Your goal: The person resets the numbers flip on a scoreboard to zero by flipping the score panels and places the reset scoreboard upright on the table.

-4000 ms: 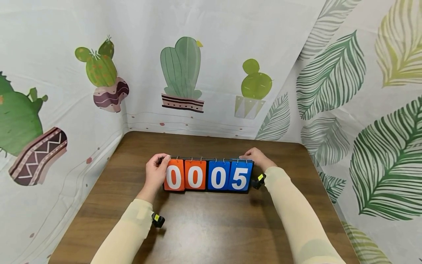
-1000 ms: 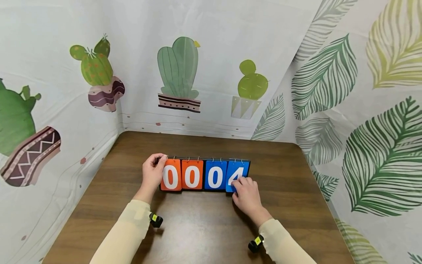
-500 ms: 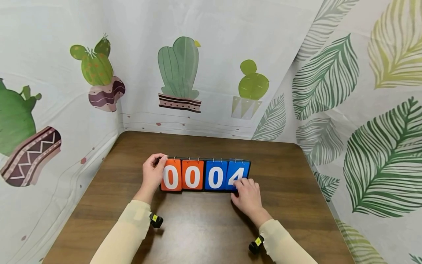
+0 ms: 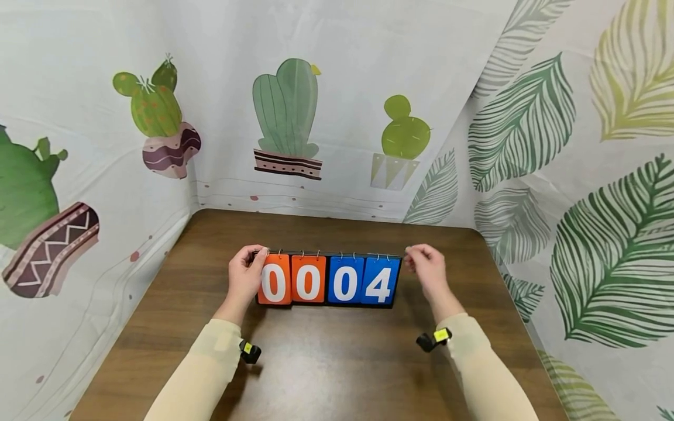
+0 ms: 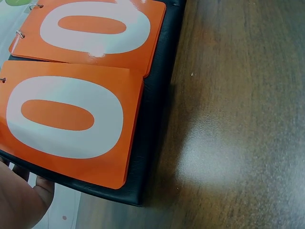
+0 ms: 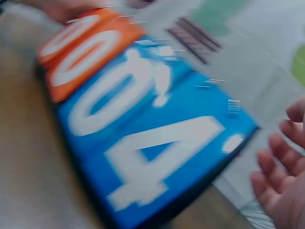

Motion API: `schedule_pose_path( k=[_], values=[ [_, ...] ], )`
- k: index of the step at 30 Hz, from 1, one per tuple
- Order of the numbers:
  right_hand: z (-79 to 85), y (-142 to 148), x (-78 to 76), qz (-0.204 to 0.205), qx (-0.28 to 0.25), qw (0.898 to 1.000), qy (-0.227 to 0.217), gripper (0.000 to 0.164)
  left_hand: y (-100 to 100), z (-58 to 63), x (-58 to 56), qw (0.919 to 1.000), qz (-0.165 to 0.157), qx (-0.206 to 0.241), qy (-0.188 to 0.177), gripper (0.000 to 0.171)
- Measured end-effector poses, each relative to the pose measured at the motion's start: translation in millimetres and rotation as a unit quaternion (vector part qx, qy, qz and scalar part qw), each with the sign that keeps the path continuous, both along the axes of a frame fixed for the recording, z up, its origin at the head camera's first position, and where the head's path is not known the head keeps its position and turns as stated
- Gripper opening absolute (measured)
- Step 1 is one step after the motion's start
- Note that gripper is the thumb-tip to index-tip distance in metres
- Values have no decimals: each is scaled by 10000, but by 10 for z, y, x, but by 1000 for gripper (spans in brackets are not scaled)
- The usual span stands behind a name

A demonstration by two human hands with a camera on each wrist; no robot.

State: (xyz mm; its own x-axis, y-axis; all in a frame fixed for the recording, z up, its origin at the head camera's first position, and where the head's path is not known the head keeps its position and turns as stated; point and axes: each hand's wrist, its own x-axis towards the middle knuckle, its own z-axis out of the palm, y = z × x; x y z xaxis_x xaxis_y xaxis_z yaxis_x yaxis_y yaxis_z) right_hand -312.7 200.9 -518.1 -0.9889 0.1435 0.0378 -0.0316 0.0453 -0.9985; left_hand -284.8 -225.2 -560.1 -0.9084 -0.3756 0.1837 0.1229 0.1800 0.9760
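Note:
A flip scoreboard [image 4: 327,280] with a black backing stands tilted on the table, reading 0 0 on orange cards [image 4: 308,279] and 0 4 on blue cards [image 4: 345,280]. My left hand [image 4: 245,279] grips its upper left corner, thumb in front and fingers behind; the left wrist view shows those fingers [image 5: 44,188] at the black edge. Just off the upper right corner is my right hand [image 4: 430,270]. In the right wrist view this hand [image 6: 286,171] has loosely bent fingers, apart from the board and holding nothing. That view is blurred.
The board stands on a brown wooden table [image 4: 326,362]. A white cloth backdrop [image 4: 347,70] with printed cacti and leaves closes off the back and sides. Each sleeve carries a small black wrist camera [image 4: 250,352].
The last blue card went from 5 to 4 between four seconds and one second ago. Since half a second ago my right hand has left that card, moving up and right. The left hand keeps its grip.

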Motion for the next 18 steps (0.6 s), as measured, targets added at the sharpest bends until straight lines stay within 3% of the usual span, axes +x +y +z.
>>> schedule_pose_path(
  k=[4,9,13,18],
  values=[
    [164,193,-272,810,-930,9864,-1089,16,45,156,81,10000,-21,-5,-24,24],
    [117,307,-549,1752,-1190,9643,-1590,24,84,296,165,9999,-79,-27,-58,24],
    [-9,278,-685,2338,-652,9540,-1762,32,83,302,186,9999,-81,25,-135,23],
    [-155,202,-756,2939,646,9359,-1834,47,82,287,171,9998,-88,63,-153,23]
  ],
)
